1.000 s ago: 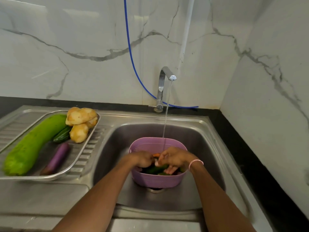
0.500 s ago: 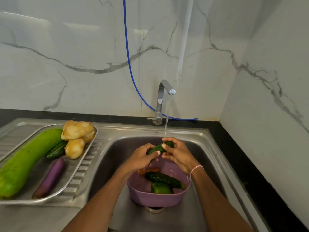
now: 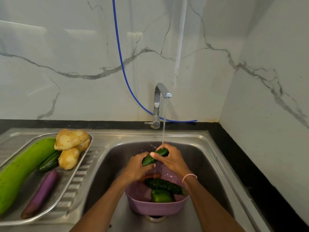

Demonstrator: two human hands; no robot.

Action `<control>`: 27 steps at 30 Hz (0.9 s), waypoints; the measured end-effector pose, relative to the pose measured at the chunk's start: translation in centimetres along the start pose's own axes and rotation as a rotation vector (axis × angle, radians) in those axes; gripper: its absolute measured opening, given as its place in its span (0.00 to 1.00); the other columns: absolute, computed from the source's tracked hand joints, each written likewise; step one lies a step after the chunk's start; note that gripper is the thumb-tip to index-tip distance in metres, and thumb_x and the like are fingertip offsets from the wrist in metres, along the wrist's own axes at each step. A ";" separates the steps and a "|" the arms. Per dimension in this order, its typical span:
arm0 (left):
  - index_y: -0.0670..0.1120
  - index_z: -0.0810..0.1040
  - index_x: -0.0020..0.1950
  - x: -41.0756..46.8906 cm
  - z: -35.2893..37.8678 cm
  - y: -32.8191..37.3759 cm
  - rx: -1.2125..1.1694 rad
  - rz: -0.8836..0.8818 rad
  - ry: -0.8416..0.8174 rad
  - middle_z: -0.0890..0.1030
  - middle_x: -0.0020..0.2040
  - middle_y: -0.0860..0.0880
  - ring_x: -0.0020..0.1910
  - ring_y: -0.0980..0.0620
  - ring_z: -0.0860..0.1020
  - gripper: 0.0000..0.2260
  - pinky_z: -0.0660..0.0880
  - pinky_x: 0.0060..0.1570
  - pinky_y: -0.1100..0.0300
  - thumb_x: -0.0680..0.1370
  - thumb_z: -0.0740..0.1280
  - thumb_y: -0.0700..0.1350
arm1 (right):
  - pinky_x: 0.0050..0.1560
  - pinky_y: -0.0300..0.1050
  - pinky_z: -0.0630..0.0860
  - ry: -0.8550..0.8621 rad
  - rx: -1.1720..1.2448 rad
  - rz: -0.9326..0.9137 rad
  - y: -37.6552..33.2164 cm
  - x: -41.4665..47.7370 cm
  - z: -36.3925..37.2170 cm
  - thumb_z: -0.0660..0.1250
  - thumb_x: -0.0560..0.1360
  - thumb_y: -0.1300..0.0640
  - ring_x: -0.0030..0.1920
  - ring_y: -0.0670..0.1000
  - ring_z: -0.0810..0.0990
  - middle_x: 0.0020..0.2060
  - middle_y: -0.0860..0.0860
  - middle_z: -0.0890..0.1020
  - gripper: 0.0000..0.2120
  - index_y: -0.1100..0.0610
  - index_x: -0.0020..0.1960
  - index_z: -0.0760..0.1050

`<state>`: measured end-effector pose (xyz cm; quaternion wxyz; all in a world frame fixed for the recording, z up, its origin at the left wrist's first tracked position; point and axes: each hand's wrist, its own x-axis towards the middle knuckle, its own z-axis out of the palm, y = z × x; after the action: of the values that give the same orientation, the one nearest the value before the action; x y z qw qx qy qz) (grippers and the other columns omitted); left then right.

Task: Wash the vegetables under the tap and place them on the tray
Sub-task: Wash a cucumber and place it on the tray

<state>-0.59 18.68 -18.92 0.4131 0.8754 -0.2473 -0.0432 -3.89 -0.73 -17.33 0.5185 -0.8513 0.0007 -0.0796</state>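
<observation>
Rinsing the cucumber (image 3: pixel 155 156) goes best if you roll it between your palms so that every side passes through the water stream (image 3: pixel 164 123), which lands on its upper end, directly below the spout of the tap (image 3: pixel 158 101). Slide it lengthwise too, since the lower end sits left of the tap's stream and probably gets less water. Grip firmly, because wet skin is slippery, and work over the purple basket (image 3: pixel 150 208) that stands below the tap and nearer you, so a slip lands there and not in the sink (image 3: pixel 209 173). Your left hand (image 3: pixel 136 168) curls round the lower end, fingers wrapped underneath. Your right hand (image 3: pixel 172 160) grips the upper end with the thumb laid across the top. Both forearms reach in from the near edge, and the cucumber tilts up toward the tap. Once it is clean, the tray (image 3: pixel 65 181) lies well to the left of the tap, carrying a gourd (image 3: pixel 21 168), potatoes (image 3: pixel 71 139) and an aubergine (image 3: pixel 41 193).
</observation>
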 end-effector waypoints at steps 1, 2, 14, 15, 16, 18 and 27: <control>0.56 0.81 0.53 -0.1 0.0 0.0 0.013 0.007 0.003 0.84 0.42 0.57 0.41 0.59 0.82 0.09 0.80 0.48 0.49 0.74 0.75 0.53 | 0.45 0.44 0.81 0.035 -0.045 0.011 0.0 0.0 0.2 0.75 0.75 0.39 0.39 0.45 0.83 0.38 0.48 0.85 0.16 0.51 0.45 0.81; 0.56 0.81 0.55 -0.2 0.0 0.1 0.032 0.018 0.008 0.84 0.43 0.57 0.43 0.58 0.82 0.11 0.79 0.49 0.49 0.74 0.73 0.54 | 0.45 0.48 0.81 0.087 -0.095 0.019 -0.1 0.0 0.4 0.70 0.79 0.38 0.39 0.47 0.83 0.36 0.49 0.84 0.18 0.52 0.41 0.79; 0.63 0.71 0.65 -1.2 -0.8 2.4 0.341 0.074 0.134 0.74 0.59 0.61 0.57 0.57 0.77 0.23 0.76 0.51 0.54 0.73 0.75 0.61 | 0.22 0.40 0.65 0.053 0.222 0.562 -0.4 0.6 0.0 0.52 0.87 0.41 0.20 0.47 0.68 0.23 0.48 0.71 0.26 0.59 0.44 0.75; 0.62 0.71 0.62 -1.1 -0.9 2.6 0.289 0.017 0.128 0.76 0.57 0.61 0.55 0.57 0.77 0.22 0.76 0.51 0.53 0.73 0.75 0.63 | 0.23 0.42 0.71 0.062 0.194 0.489 -0.3 0.9 0.2 0.51 0.87 0.40 0.21 0.48 0.72 0.24 0.50 0.74 0.28 0.59 0.46 0.76; 0.61 0.72 0.60 -0.9 -1.0 2.8 0.270 -0.037 0.133 0.78 0.55 0.60 0.53 0.56 0.79 0.19 0.76 0.50 0.52 0.74 0.72 0.65 | 0.27 0.43 0.76 0.070 0.179 0.405 -0.3 0.9 0.4 0.51 0.87 0.39 0.24 0.49 0.76 0.26 0.52 0.77 0.28 0.59 0.46 0.77; 0.58 0.75 0.55 -0.6 -0.9 2.9 0.327 -0.126 0.137 0.82 0.49 0.56 0.50 0.52 0.81 0.16 0.77 0.49 0.51 0.79 0.63 0.69 | 0.36 0.45 0.81 0.068 0.134 0.252 -0.5 0.8 1.1 0.54 0.87 0.41 0.32 0.50 0.82 0.37 0.55 0.82 0.22 0.57 0.52 0.76; 0.41 0.87 0.49 -1.2 -0.5 4.9 -0.498 -0.387 -0.174 0.88 0.43 0.41 0.36 0.50 0.82 0.27 0.79 0.37 0.59 0.81 0.63 0.65 | 0.56 0.43 0.80 0.118 0.187 0.122 -1.4 0.4 2.5 0.64 0.85 0.53 0.56 0.51 0.81 0.55 0.52 0.80 0.11 0.52 0.67 0.72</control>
<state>-3.45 16.96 -15.04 0.5758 0.7714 -0.0926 -0.2545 -3.26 2.08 -17.16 0.5986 -0.7915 0.0755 -0.0977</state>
